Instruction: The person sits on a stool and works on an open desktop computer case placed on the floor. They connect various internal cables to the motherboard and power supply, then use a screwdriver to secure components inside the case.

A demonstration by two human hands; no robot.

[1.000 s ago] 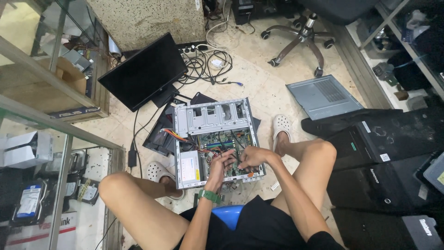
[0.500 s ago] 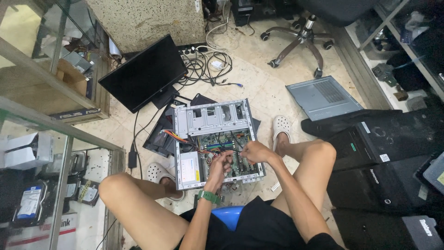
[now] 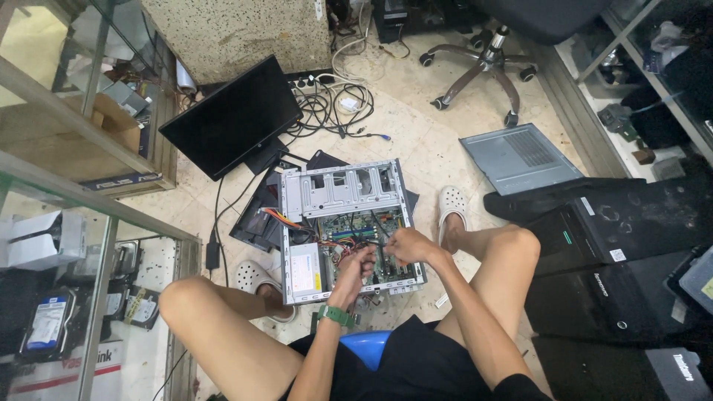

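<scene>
An open grey computer case (image 3: 338,190) lies flat on the floor between my knees, its green motherboard (image 3: 356,229) and power supply (image 3: 303,269) exposed. My left hand (image 3: 357,265), with a green watch on the wrist, reaches into the case over the board, fingers curled around something small I cannot make out. My right hand (image 3: 405,244) hovers close beside it over the board, fingers pinched on thin cables (image 3: 373,239). Both hands nearly touch. Coloured wires (image 3: 286,220) run from the power supply.
A black monitor (image 3: 232,119) leans at the back left beside tangled cables (image 3: 330,100). The grey side panel (image 3: 518,157) lies to the right. Black tower cases (image 3: 631,245) stand at right, an office chair base (image 3: 486,63) behind, glass shelving (image 3: 67,223) at left.
My right hand has shifted slightly up and right over the motherboard; my left hand stays in nearly the same spot inside the case.
</scene>
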